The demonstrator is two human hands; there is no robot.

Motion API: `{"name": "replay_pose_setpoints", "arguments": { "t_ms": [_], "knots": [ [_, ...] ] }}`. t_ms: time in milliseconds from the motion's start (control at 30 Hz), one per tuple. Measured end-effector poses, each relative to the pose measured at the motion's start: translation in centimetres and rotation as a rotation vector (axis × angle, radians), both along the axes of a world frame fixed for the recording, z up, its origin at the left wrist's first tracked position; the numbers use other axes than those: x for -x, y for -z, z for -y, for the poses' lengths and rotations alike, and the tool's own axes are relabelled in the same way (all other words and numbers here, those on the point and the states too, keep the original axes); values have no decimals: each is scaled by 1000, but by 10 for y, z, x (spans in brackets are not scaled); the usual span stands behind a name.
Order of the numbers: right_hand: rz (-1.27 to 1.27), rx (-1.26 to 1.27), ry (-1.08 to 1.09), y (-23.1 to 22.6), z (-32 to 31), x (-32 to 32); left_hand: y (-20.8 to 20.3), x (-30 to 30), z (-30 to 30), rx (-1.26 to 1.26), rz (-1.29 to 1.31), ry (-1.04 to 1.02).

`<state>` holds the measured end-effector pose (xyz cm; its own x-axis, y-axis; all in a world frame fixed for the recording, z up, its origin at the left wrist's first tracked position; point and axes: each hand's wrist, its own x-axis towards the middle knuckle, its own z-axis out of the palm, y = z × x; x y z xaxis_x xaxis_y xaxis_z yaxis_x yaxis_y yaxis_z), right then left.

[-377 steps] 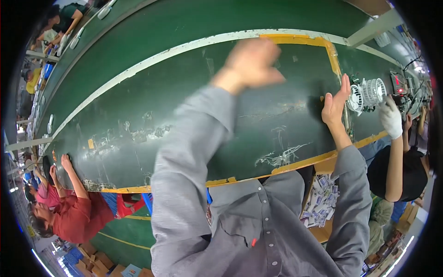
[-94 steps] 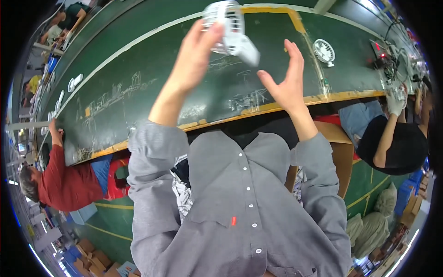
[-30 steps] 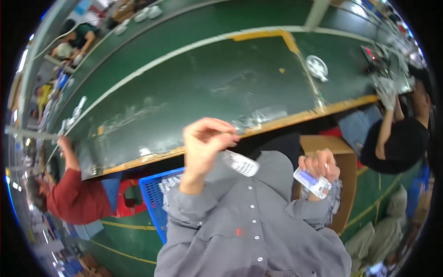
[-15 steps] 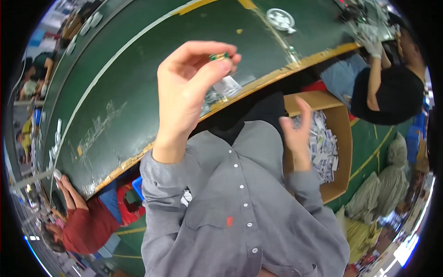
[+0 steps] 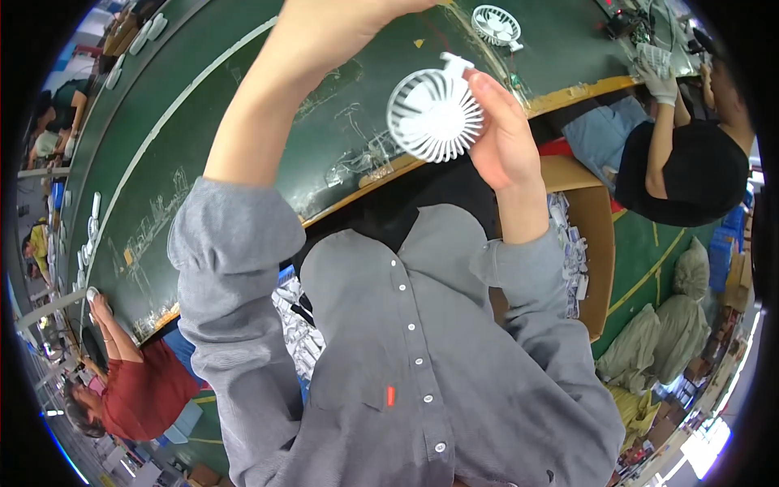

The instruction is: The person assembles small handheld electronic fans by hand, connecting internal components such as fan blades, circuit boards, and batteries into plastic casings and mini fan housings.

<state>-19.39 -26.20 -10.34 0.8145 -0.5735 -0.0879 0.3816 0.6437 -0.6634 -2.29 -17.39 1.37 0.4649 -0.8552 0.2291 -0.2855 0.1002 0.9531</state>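
Note:
A round white fan head (image 5: 442,119) with radial grille bars and a short stem is held up by its right edge. My right hand (image 5: 510,134) is closed on it, thumb and fingers at the rim near the stem, over the near edge of the green work surface (image 5: 219,138). My left hand (image 5: 345,28) stretches far forward across that surface. Its fingers run past the top of the picture, so what they hold or touch is hidden.
A second white fan head (image 5: 496,27) lies farther off. A cardboard box (image 5: 599,260) of small packets stands at my right. One co-worker in black (image 5: 682,166) sits right, another in red (image 5: 150,390) left. Sacks (image 5: 657,337) lie on the floor.
My left hand, which held a small green and gold part, has moved forward to the top edge. My right hand, open and empty before, has risen and now holds the fan head.

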Motion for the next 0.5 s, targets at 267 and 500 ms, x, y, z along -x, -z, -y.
{"name": "replay_pose_setpoints", "arguments": {
  "t_ms": [267, 500],
  "knots": [
    [-384, 1059, 811, 17, 138, -23, 95, -139, -11, -234, 277, -460],
    [-884, 1912, 417, 59, 182, -52, 153, -152, -60, -321, 452, -619]
  ]
}}
